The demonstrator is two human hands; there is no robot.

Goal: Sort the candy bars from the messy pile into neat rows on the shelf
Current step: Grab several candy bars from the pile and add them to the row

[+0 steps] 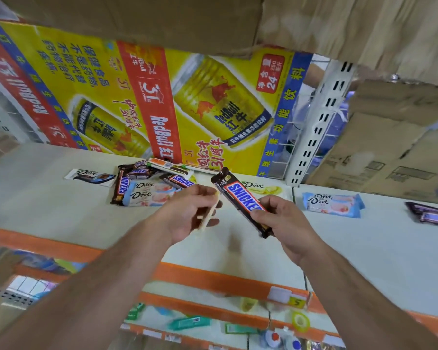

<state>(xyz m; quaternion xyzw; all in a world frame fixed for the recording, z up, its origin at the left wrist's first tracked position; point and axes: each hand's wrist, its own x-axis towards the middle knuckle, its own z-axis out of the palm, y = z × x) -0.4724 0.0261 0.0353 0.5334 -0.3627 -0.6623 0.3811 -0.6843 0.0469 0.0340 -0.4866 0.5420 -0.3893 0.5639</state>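
Note:
My right hand (281, 221) grips the lower end of a brown Snickers bar (240, 199) and holds it tilted above the white shelf (61, 205). Just to its left, my left hand (192, 213) pinches a thin pale bar (209, 214) seen edge-on. Behind the hands lies a messy pile (149, 183) of Snickers and Dove bars. One Dove bar (90, 176) lies apart on the left. A yellow Dove bar (263, 189) sits behind the held Snickers. A blue-and-pink Dove bar (333, 204) lies on the right, and a purple bar (431, 215) at the far right.
A yellow Red Bull carton (137, 97) stands at the back of the shelf, with brown cardboard boxes (390, 147) to its right and overhead. The shelf's orange front edge (213, 276) runs below my arms. Lower shelves hold small goods (187, 323).

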